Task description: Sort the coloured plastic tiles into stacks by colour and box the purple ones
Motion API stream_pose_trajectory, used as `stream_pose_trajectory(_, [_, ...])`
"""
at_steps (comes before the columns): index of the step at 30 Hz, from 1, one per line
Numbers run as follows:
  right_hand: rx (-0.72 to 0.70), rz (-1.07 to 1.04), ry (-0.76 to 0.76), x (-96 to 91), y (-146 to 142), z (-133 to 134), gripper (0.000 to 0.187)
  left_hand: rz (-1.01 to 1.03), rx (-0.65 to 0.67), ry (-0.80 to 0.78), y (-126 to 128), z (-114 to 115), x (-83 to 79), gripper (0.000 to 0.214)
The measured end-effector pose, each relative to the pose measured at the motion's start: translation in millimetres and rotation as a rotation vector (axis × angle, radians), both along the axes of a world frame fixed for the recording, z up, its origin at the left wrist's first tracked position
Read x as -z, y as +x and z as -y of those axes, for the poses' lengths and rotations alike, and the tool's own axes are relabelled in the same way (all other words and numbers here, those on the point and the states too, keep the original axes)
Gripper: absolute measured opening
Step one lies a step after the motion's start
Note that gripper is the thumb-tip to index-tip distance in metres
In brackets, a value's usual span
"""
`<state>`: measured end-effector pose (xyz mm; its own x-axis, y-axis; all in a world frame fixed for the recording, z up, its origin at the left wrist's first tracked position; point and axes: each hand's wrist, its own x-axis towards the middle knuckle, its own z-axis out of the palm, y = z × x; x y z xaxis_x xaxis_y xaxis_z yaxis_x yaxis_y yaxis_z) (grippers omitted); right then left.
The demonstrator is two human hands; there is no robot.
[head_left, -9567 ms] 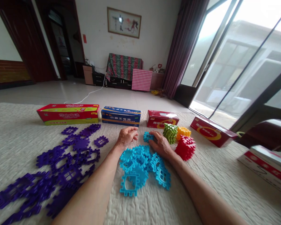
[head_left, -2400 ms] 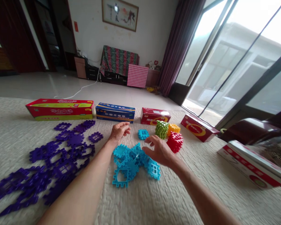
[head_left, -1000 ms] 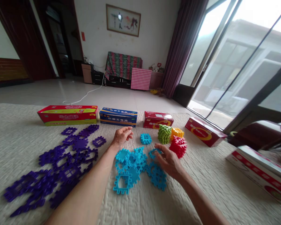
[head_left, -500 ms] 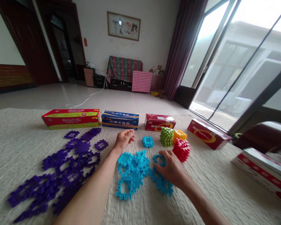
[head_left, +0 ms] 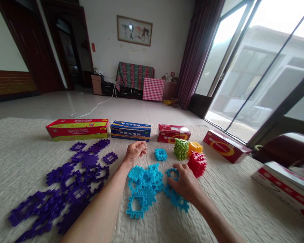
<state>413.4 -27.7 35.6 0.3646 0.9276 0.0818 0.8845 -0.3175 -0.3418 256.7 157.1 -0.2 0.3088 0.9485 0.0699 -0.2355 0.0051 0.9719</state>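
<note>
- Right hand has shifted from the blue plastic window square to an open-centred blue plastic square, 3 o'clock of the blue plastic heap; fingertips at its edge, pinch uncertain.
- Left hand, 11 o'clock: curled, nothing visible inside.
- Stacked: toothed green, yellow, red plastic squares, 2 o'clock.
- Apparently left: blue; purple plastic squares, 9 o'clock.

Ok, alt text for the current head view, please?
Right hand at a blue toothed piece beside a blue pile, left hand loosely curled nearby. Purple pieces lie left; green, yellow and red stacks sit right, boxes behind.
</note>
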Motion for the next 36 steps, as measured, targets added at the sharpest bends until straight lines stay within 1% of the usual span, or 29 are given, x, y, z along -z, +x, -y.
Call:
stream_pose_trajectory(3, [-0.011, 0.008, 0.026, 0.3, 0, -1, 0.045, 0.002, 0.000, -0.004, 0, 0, -0.7, 0.043])
stream_pose_trajectory(6, [-0.032, -0.016, 0.112, -7.3, 0, -8, 0.043, 0.012, 0.006, -0.009, 0, -1, -0.2, 0.043])
stream_pose_trajectory(9, [-0.015, -0.027, 0.205, -19.4, -2, -26, 0.044, 0.013, 0.008, -0.005, 1, -2, 1.0, 0.042])
stream_pose_trajectory(12, [0.028, -0.024, 0.243, -27.8, -8, -49, 0.042, 0.003, 0.004, -0.008, 1, -2, 1.6, 0.040])
stream_pose_trajectory(16, [0.023, -0.004, 0.231, -28.5, -14, -72, 0.041, 0.007, 0.003, -0.022, 1, 0, -0.5, 0.038])
stream_pose_trajectory(22, [0.026, 0.010, 0.189, -20.9, -13, -84, 0.041, -0.016, -0.003, -0.042, 2, 3, -6.1, 0.035])
stream_pose_trajectory(24, [0.034, 0.015, 0.222, -17.7, -11, -84, 0.043, -0.014, 0.001, -0.033, 1, 3, -5.8, 0.034])
stream_pose_trajectory(26, [0.030, 0.027, 0.289, -14.8, -9, -79, 0.043, -0.011, 0.007, -0.019, 1, 3, -4.2, 0.033])
stream_pose_trajectory(27, [0.014, 0.031, 0.326, -13.5, -8, -76, 0.041, -0.010, 0.010, -0.012, 1, 2, -3.3, 0.032])
stream_pose_trajectory(29, [-0.063, 0.024, 0.372, -11.5, -8, -65, 0.033, -0.004, 0.011, -0.005, 1, 1, -1.6, 0.032])
stream_pose_trajectory(31, [-0.178, -0.017, 0.359, -10.1, -10, -50, 0.024, 0.005, 0.006, -0.008, 2, 1, -0.9, 0.032])
stream_pose_trajectory(33, [-0.276, -0.078, 0.310, -9.6, -13, -34, 0.019, 0.012, 0.000, -0.010, 2, 1, -1.1, 0.031])
stream_pose_trajectory(36, [-0.364, -0.182, 0.208, -10.7, -18, -13, 0.025, 0.011, 0.000, -0.001, 2, 1, -2.1, 0.030])
